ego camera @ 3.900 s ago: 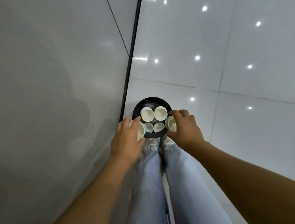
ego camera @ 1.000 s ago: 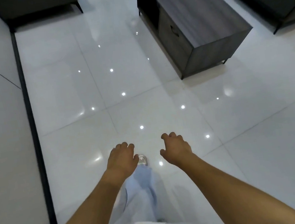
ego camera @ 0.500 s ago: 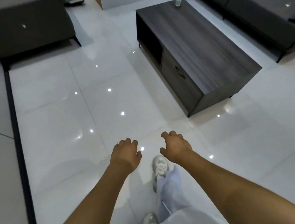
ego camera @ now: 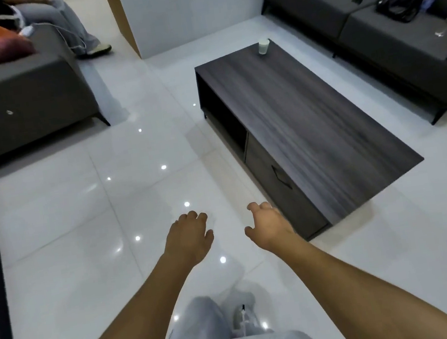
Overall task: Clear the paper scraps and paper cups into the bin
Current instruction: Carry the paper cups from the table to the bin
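Dark wooden table [ego camera: 325,126] carries one paper cup [ego camera: 263,46].

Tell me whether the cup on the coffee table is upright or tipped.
Upright. The cup stands on its base at the far end of the table, open rim upward. Contents cannot be seen.

the fingertips of the left hand [ego camera: 189,238] and the right hand [ego camera: 269,226] curl downward out of sight, so both palms are hidden. at six o'clock the person's light trousers [ego camera: 207,326] and shoe [ego camera: 241,316] are smeared by motion blur. at eleven o'clock a seated person [ego camera: 63,22] is cut off by the top edge, only legs showing. the sofa [ego camera: 386,31] at two o'clock runs off the right edge; the small items on it are too blurred to name. the paper cup [ego camera: 263,46] at one o'clock is too small to show any contents.
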